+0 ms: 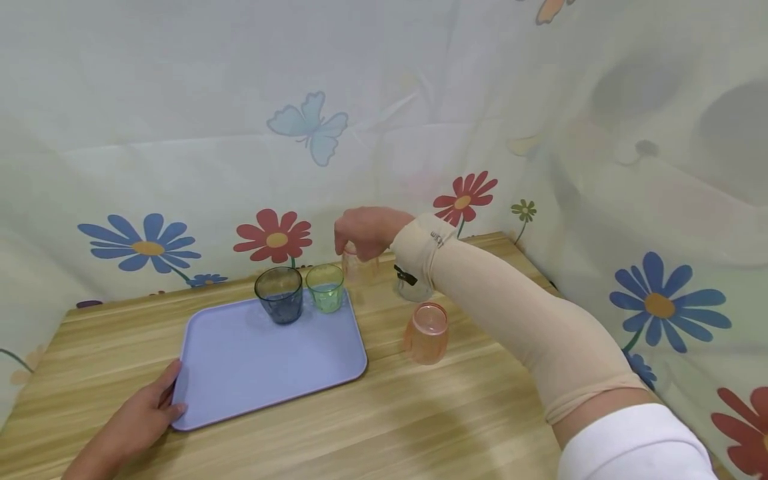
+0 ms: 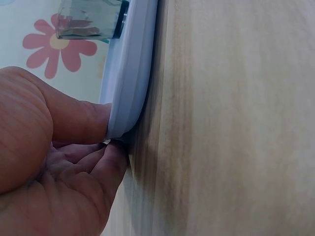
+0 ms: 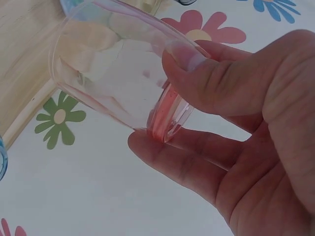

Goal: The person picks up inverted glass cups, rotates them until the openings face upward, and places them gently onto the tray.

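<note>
My left hand [image 1: 144,417] grips the near left corner of a lavender tray [image 1: 264,373], thumb over the rim [image 2: 118,113] and fingers beneath it. At the tray's far right, my right hand [image 1: 369,230] holds a clear pinkish glass [image 3: 108,64] by its thick red-tinted base, thumb on one side and fingers on the other. The glass's mouth points away from the palm, downward in the head view. A dark blue-grey glass [image 1: 279,300] and a green glass [image 1: 326,293] stand upright side by side at the tray's far edge.
To the right of the tray, an orange-pink glass [image 1: 427,337] stands mouth down on the wooden table [image 1: 336,433]. Behind it, another clear glass [image 1: 414,290] is partly hidden by the right forearm. Flower-printed cloth [image 1: 384,173] rises along the table's back and right side.
</note>
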The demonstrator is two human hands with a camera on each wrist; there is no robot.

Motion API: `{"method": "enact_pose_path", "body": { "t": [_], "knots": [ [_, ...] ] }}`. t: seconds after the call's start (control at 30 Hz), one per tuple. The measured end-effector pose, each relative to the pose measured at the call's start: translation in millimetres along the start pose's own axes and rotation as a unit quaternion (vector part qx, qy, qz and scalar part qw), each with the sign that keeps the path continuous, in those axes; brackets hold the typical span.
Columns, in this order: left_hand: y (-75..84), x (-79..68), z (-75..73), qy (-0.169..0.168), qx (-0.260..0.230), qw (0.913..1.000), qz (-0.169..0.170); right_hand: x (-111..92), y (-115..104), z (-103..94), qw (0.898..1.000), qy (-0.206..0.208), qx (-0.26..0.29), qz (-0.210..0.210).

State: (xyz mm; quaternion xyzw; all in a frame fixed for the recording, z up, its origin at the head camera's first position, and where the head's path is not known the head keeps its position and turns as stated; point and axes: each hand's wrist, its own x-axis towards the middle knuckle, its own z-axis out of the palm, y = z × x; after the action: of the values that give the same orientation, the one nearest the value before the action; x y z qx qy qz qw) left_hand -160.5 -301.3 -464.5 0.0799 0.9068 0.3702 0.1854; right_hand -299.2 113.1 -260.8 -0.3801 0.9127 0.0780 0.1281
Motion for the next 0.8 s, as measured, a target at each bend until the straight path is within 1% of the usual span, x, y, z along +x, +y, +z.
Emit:
{"method": "enact_pose_path", "body": {
  "t": [0.23, 0.37, 0.47, 0.63, 0.8],
  "knots": [
    [-1.6, -1.6, 2.1, 0.008, -0.005, 0.9999, 0.013, 2.3, -5.7, -2.9, 1.0, 0.007, 0.002, -0.011],
    [-5.5, -1.3, 3.0, 0.005, -0.026, 0.9995, 0.019, 4.0, -10.2, -4.6, 1.0, 0.011, -0.004, -0.02],
    [-8.1, -1.2, 3.9, 0.005, -0.034, 0.9991, 0.025, 5.2, -14.2, -4.5, 1.0, 0.009, -0.005, -0.021],
    [-9.3, -1.1, 5.1, 0.007, -0.031, 0.9993, 0.022, 7.2, -20.7, -5.7, 1.0, 0.002, -0.004, -0.017],
    [-7.5, -1.6, 4.0, 0.008, -0.027, 0.9994, 0.019, 8.6, -25.7, -8.6, 1.0, 0.005, -0.009, -0.027]
  ]
}}
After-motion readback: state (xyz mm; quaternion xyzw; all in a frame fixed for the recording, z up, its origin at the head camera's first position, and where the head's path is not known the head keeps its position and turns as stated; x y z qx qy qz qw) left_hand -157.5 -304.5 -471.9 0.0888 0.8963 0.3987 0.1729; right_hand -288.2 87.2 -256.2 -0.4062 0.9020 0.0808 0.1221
